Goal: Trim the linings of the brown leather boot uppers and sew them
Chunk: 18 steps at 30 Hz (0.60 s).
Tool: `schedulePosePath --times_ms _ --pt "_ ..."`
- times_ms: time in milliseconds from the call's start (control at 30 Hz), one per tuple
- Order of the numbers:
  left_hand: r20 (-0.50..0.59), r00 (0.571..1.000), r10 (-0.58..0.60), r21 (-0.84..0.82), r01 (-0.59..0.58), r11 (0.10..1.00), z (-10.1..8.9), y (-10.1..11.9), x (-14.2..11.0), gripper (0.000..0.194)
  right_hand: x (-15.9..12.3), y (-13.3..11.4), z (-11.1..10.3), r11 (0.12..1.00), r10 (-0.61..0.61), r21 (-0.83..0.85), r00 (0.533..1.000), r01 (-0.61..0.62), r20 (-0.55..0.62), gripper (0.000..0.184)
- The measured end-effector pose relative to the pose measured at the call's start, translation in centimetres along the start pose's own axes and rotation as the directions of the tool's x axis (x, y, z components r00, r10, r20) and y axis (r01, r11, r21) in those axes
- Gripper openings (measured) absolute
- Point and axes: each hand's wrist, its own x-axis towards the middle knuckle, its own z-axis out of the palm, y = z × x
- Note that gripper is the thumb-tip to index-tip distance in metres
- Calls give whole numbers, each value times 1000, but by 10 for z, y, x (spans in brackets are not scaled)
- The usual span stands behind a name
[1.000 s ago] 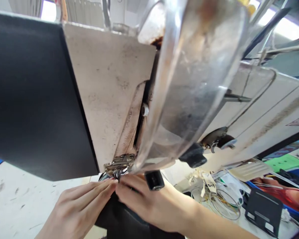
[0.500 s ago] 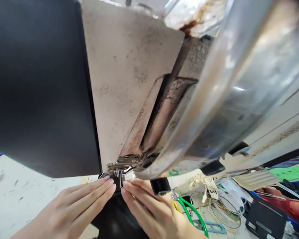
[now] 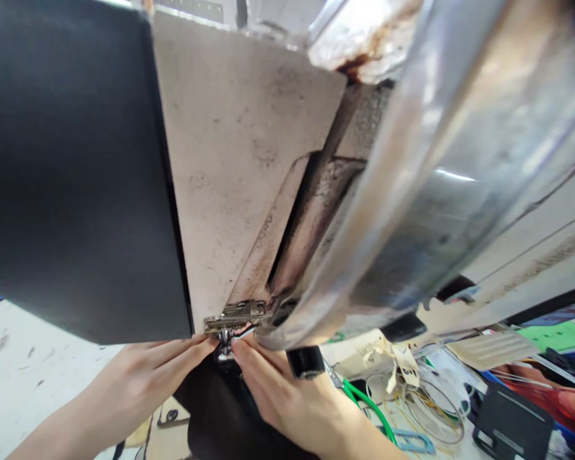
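Note:
A sewing machine point(image 3: 225, 115) looms over my hands, its presser foot point(image 3: 224, 345) low between them. Dark, smooth sheet material point(image 3: 220, 409), perhaps leather or fabric, lies beneath the foot and drops toward me. From the left, my left hand point(image 3: 144, 377) reaches in with its fingers together and the tips at the material's edge beside the foot. My right hand point(image 3: 287, 390) pinches the material just right of the foot, fingers bent close together. The machine's head partly covers the fingertips of both hands.
Green-handled scissors point(image 3: 374, 409), tangled threads point(image 3: 431, 409) and a light-blue tool point(image 3: 414, 441) lie right of my right hand. A black flat box point(image 3: 512, 418) sits farther right. A big dark panel point(image 3: 76, 179) blocks the upper left; a clear curved guard point(image 3: 364, 211) hangs right.
Both hands have shifted slightly up, closer in at the presser foot. The dark material has slid and turned beneath it, uncovering part of the machine bed at lower left.

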Motion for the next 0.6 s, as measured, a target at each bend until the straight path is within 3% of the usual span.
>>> schedulePosePath --times_ms 233,333,433,600 --pt "-18 997 -81 -64 79 995 9 5 3 36 -5 -1 10 991 108 85 994 -106 -20 23" --pt "-56 985 -161 -38 159 986 7 11 10 32 -6 1 2 985 147 89 989 -149 23 25" --pt "-132 964 -232 102 246 964 0 16 16 28 -4 5 -10 982 163 88 984 -169 67 26" --pt "-160 969 -190 197 220 955 -10 36 17 26 -5 6 -29 958 229 157 969 -241 91 31"
